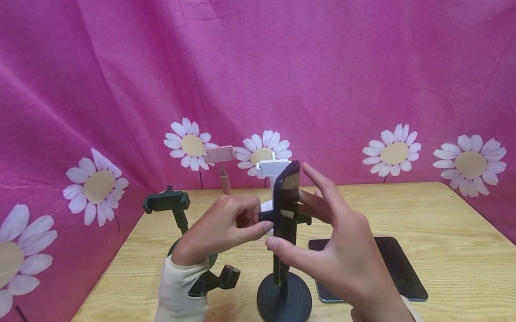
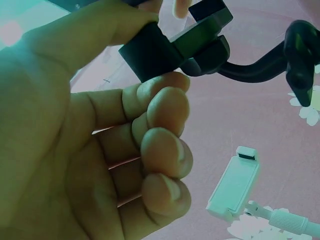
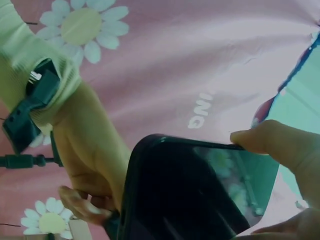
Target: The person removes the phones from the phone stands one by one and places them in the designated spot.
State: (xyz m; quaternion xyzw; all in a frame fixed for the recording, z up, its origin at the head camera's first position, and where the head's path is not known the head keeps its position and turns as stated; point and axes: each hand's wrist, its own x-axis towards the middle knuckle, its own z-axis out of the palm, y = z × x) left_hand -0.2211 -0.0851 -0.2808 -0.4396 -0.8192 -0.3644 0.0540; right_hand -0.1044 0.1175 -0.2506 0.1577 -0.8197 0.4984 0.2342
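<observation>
A black smartphone (image 1: pixel 288 188) stands upright, seen nearly edge-on in the head view, at the clamp of a black phone stand (image 1: pixel 284 300) with a round base. My right hand (image 1: pixel 351 252) holds the phone by its edges, thumb on the near side and fingers on the far side. With thumb and forefinger, my left hand (image 1: pixel 228 223) pinches the left end of the clamp. The left wrist view shows that black clamp end (image 2: pixel 152 52) between the fingertips, the other fingers curled below. In the right wrist view the phone's dark screen (image 3: pixel 175 190) reflects flowers.
A dark green phone stand (image 1: pixel 167 201) is behind my left forearm. Farther back stand a pink phone holder (image 1: pixel 220 154) and a white one (image 1: pixel 274 168). A dark tablet (image 1: pixel 400 267) lies flat on the wooden table (image 1: pixel 456 220), partly behind my right hand. Pink flowered cloth (image 1: pixel 323 83) surrounds the table.
</observation>
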